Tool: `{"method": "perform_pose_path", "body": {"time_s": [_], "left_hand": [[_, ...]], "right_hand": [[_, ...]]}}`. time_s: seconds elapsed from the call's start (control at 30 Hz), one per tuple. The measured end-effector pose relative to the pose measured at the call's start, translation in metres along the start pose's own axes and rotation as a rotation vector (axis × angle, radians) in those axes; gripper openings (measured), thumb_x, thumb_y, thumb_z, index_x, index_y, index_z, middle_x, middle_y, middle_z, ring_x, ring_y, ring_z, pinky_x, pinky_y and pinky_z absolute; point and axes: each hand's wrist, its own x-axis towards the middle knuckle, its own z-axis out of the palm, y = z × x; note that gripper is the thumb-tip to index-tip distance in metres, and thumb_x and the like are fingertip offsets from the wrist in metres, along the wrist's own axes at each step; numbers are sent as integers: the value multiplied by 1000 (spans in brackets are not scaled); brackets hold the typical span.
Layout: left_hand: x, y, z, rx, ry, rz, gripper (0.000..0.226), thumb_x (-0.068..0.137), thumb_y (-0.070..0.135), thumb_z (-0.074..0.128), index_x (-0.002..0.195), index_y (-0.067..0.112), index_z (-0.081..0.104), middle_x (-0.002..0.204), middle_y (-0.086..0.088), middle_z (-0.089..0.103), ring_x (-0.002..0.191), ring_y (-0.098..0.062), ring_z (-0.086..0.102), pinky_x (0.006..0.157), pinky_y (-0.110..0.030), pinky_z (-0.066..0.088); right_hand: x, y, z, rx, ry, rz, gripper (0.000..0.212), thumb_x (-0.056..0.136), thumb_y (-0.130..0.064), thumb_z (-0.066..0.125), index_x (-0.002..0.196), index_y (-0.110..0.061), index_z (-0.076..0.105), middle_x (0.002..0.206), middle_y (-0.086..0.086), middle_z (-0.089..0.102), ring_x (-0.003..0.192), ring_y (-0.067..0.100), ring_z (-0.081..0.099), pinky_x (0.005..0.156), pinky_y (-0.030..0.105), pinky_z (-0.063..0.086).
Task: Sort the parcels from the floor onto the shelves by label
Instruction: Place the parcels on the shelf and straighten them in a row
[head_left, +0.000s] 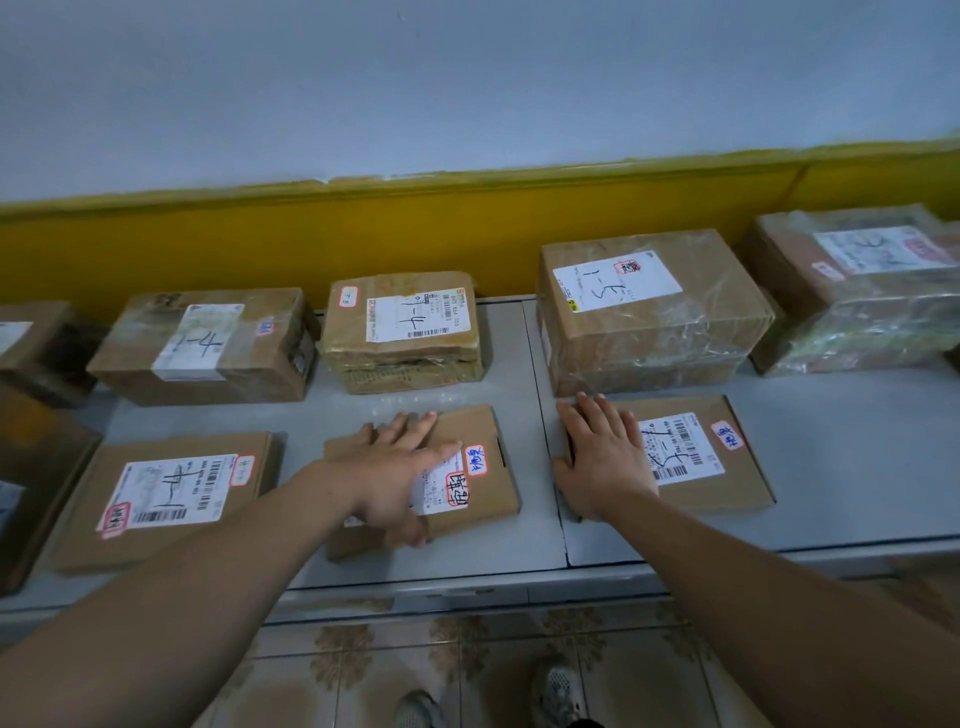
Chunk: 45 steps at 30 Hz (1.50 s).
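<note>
1. Both hands were on the shelf (857, 441), each on its own flat parcel, so the task's things were directly under the palms and not on the floor (467, 665).
2. The left hand (400, 467) lay with straight, spread fingers on the middle flat parcel (493, 431). It pressed and did not grip, with the thumb down at the parcel's near edge. It hid most of the label.
3. The right hand (602, 457) also lay flat, fingers straight and close together, on the left end of the right flat parcel (737, 478). That parcel's long side ran outward from this hand, along the shelf front.
4. The middle parcel sat a little turned against the front edge of the shelf (675, 561), with its near corner close to that edge. I judged a pull toward the person could tip it off.
5. Just beyond the right fingertips stood a big box (649, 312), nearly touching the flat parcel. Its handwritten mark seemed like the one under the hand.
6. Beyond the left fingers there was open shelf before the taped parcel (402, 327).
7. Between the two hands only a narrow strip remained. The widest free room was outward from the right hand.
</note>
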Motion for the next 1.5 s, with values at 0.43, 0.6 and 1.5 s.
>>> {"method": "perform_pose_path", "body": {"time_s": [0.43,0.6,1.5], "left_hand": [[-1,15,8,-50,45,-2,124,64,79,64,152,39,-13,156,1,-34,142,-25,-33,115,-57,-14],[10,36,32,-212,306,-176,105,78,84,34,154,28,-11,162,4,-16,146,-23,-24,115,-59,-12],[-104,21,-7,-384,485,-295,74,94,46,56,154,25,19,163,-1,11,149,-19,11,118,-35,14]], "right_hand": [[2,2,1,12,-11,-12,68,99,-42,38,157,-28,5,166,0,-5,152,20,-13,121,41,-13],[2,1,0,10,-7,-15,68,99,-43,38,157,-28,6,166,0,-5,152,20,-12,121,41,-13],[2,-81,-63,-30,-45,-193,64,95,-49,46,149,-17,32,151,10,36,140,29,30,116,43,26]]}}
